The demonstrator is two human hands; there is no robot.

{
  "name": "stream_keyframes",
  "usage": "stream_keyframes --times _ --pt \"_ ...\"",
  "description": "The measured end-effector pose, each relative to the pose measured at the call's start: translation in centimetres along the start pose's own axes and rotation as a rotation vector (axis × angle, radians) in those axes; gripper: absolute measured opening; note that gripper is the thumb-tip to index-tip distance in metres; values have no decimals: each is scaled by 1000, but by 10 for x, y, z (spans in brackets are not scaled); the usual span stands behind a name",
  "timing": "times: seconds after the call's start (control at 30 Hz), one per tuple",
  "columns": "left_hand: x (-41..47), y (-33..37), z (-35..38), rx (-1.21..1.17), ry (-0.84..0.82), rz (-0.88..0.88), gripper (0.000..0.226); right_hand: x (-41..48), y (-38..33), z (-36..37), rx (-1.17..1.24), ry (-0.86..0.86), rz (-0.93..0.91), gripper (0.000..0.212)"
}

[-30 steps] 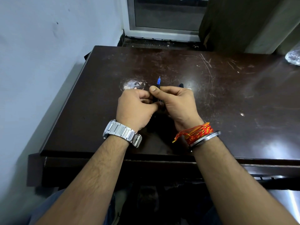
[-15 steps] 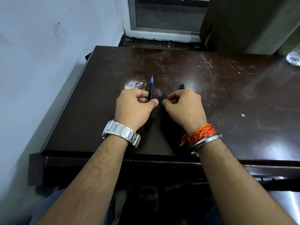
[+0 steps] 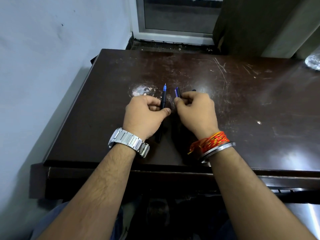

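My left hand (image 3: 144,115) grips a dark pen (image 3: 163,99) by its barrel, with the blue tip pointing away from me. The pen's rear end shows below the hand, near the watch. My right hand (image 3: 195,111) pinches the pen's dark cap (image 3: 177,92), which has a blue band, between thumb and fingers. A second dark end (image 3: 193,90) pokes out past the right hand's knuckles; what it belongs to is hidden. The two hands are a few centimetres apart above the scratched dark brown table (image 3: 242,104).
A white wall runs along the table's left side. A window frame (image 3: 173,34) and a dark curtain (image 3: 245,25) stand behind the table. A clear crinkled object (image 3: 313,61) sits at the far right edge. A pale worn patch (image 3: 141,90) marks the tabletop.
The hands were joined on the pen a second ago. They have pulled apart: the left keeps the pen, the right has drawn the cap off and turned it upward.
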State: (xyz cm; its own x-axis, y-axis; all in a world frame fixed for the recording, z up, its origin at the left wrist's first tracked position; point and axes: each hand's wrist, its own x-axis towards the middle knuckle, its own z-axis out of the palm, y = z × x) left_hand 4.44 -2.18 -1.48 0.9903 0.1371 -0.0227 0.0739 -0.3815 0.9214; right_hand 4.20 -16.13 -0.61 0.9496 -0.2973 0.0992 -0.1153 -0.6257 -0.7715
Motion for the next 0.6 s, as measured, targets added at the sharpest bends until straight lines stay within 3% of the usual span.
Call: stream_keyframes --times 0.1,0.27,0.43,0.6 --pt "-1 1 0 9 -38 -8 12 5 0 2 291 5 32 7" --pt "-5 5 1 15 -207 -25 5 11 -6 2 763 -40 210 8" --pt "-7 8 0 60 -267 3 4 7 -11 -2 910 -95 267 12" --pt "-8 10 -1 92 -270 38 8 5 -13 -1 887 -150 278 16"
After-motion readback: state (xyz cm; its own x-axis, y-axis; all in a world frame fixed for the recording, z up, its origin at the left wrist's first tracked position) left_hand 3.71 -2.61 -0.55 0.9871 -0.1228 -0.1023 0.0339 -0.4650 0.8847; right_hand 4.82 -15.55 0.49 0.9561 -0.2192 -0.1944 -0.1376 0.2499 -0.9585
